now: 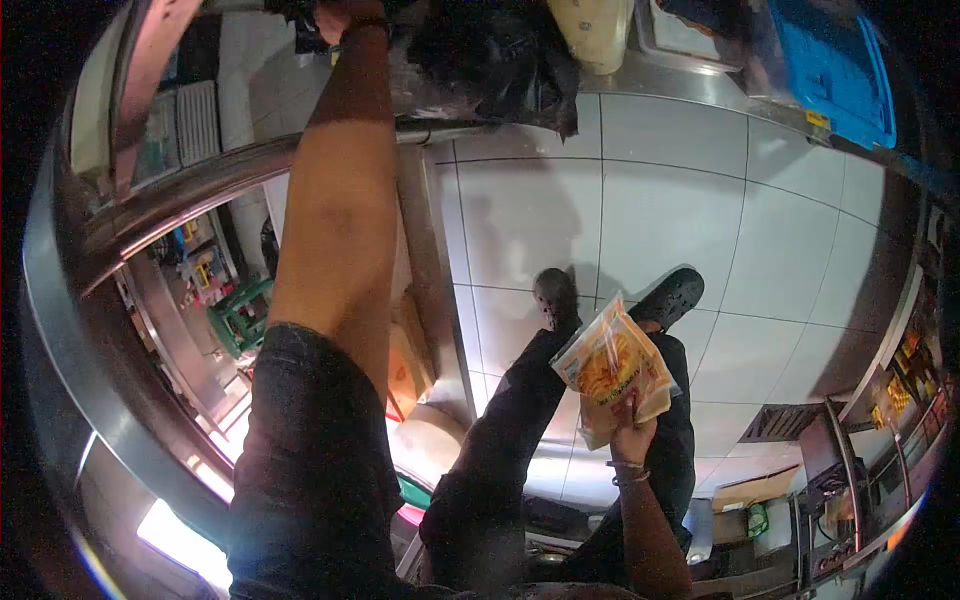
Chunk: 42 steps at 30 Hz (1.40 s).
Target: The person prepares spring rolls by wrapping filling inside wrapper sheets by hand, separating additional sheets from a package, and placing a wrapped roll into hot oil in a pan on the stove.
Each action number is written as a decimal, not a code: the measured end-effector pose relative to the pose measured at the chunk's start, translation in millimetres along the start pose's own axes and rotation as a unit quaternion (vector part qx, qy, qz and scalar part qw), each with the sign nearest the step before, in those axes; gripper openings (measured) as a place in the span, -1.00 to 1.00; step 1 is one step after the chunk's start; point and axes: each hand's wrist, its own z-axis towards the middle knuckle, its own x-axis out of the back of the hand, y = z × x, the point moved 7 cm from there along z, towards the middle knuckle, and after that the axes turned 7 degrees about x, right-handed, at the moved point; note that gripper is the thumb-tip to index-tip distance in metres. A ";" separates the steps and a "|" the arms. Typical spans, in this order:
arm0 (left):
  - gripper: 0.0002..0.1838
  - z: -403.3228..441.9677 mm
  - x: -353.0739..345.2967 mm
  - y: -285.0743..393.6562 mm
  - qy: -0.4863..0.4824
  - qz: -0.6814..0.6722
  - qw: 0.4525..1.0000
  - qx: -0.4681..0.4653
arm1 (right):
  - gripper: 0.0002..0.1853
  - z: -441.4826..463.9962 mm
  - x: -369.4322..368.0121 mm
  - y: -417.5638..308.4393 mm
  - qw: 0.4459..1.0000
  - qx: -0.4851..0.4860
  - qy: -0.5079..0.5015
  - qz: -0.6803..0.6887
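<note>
My right hand (632,425) grips a clear plastic packet (610,370) with an orange and cream food label, held low in front of my legs. Its fingers close on the near edge of the packet. My left arm stretches far forward to the top of the view, where my left hand (345,18) is partly cut off by the frame edge. Dark things surround that hand, and its fingers are too dim to make out. A crumpled black plastic bag (490,65) lies just right of it.
A cream-coloured tub (592,35) and a blue plastic crate (835,70) stand at the far side. White floor tiles (670,225) lie under my dark clogs (672,297). At left are a metal-edged counter (75,350) and a green plastic item (240,315). A metal rack (840,480) stands at lower right.
</note>
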 end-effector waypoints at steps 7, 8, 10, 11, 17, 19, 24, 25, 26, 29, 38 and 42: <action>0.04 -62.1 -58.8 49.2 -0.186 0.046 0.971 -0.142 | -0.64 1.4 -0.1 -2.1 0.999 0.005 0.003 0.037; 0.03 -78.1 -77.6 57.5 -0.220 0.060 0.961 -0.159 | -0.66 0.8 2.0 -0.2 1.000 -0.001 -0.005 0.030; 0.03 -109.3 -111.8 70.7 -0.276 0.093 0.941 -0.174 | -0.67 -2.3 5.5 4.0 1.000 -0.014 -0.002 0.021; 0.02 -123.4 -127.6 76.7 -0.298 0.108 0.932 -0.174 | -0.70 -4.0 7.0 4.8 1.000 -0.012 0.003 0.000; 0.00 -157.7 -164.0 84.7 -0.344 0.163 0.918 -0.114 | -0.76 -4.7 9.5 -9.6 0.997 0.027 0.059 -0.032; 0.01 -149.5 -165.7 73.4 -0.307 0.208 0.923 -0.106 | -0.76 -7.7 11.2 -5.7 0.998 0.014 0.067 -0.011; 0.01 -77.2 -122.7 30.0 -0.169 0.177 0.966 -0.086 | -0.67 -6.2 8.7 -8.8 0.998 -0.013 0.004 -0.059; 0.01 -61.1 -107.4 21.1 -0.142 0.155 0.975 -0.078 | -0.67 -5.6 7.0 -10.5 0.998 -0.011 0.002 -0.056; 0.00 -45.2 -90.1 12.9 -0.114 0.134 0.982 -0.068 | -0.69 -4.7 5.8 -9.9 1.000 -0.014 0.018 -0.020; 0.00 -13.1 -49.0 -2.0 -0.051 0.083 0.994 -0.047 | -0.76 -4.6 2.9 -4.2 1.000 -0.006 0.025 0.013; -0.02 -67.3 -75.8 15.9 -0.052 -0.016 0.994 -0.095 | -0.70 -1.6 -0.3 -24.5 0.999 0.003 0.045 0.018; -0.02 -117.1 -78.6 24.2 -0.005 -0.083 0.989 -0.119 | -0.50 -2.7 0.8 4.4 1.000 -0.024 0.003 0.019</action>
